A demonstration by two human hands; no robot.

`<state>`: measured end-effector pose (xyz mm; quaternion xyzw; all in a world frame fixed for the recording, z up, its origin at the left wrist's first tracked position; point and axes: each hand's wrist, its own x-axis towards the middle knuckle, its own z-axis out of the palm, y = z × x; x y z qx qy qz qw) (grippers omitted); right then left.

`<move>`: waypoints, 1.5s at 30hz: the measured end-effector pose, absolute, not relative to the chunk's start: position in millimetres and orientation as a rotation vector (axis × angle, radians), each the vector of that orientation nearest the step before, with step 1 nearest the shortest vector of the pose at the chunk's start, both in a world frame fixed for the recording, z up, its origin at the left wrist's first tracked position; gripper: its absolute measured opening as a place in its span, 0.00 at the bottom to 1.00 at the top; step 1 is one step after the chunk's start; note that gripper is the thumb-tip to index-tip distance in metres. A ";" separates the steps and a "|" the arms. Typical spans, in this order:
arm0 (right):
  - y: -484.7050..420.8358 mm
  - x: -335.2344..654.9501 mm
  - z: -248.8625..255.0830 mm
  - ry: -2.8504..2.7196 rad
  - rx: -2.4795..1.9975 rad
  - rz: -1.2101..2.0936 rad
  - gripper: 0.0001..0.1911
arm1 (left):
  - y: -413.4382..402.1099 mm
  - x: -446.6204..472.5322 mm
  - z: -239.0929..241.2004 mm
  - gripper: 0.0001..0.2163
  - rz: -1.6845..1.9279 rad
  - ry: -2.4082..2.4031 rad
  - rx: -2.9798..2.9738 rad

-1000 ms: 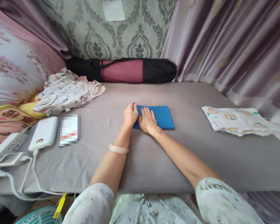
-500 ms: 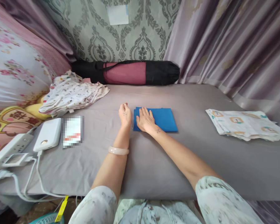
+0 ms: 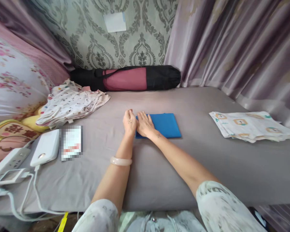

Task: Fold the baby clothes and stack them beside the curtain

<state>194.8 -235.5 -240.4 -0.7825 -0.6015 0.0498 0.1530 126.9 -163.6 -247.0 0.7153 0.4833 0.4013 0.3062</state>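
Note:
A flat blue rectangle (image 3: 168,125), which looks like folded cloth, lies on the grey sheet in front of me. My right hand (image 3: 145,125) rests palm down on its left part, fingers stretched out and pointing away from me. Against the left edge of the blue cloth stands my left hand (image 3: 130,123), turned on its side with the fingers curled in. The two hands touch or nearly touch. Whatever the left fingers hold, if anything, is hidden from view. A pale bangle (image 3: 121,161) circles my left forearm.
Folded patterned cloth (image 3: 251,125) lies right; crumpled printed cloth (image 3: 72,101) lies left. Near the left edge are a white power bank (image 3: 45,146), a blurred-out card or phone (image 3: 72,141), a power strip (image 3: 9,166) and cables. A black-and-pink roll bag (image 3: 125,79) lines the wall.
My right hand has slid to the left edge of the blue cloth, close against my left hand. The view has shifted slightly.

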 end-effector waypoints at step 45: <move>-300.1 282.4 -265.9 -1.224 -2.597 -0.020 0.33 | -205.7 150.0 -265.8 0.28 0.318 1.286 2.679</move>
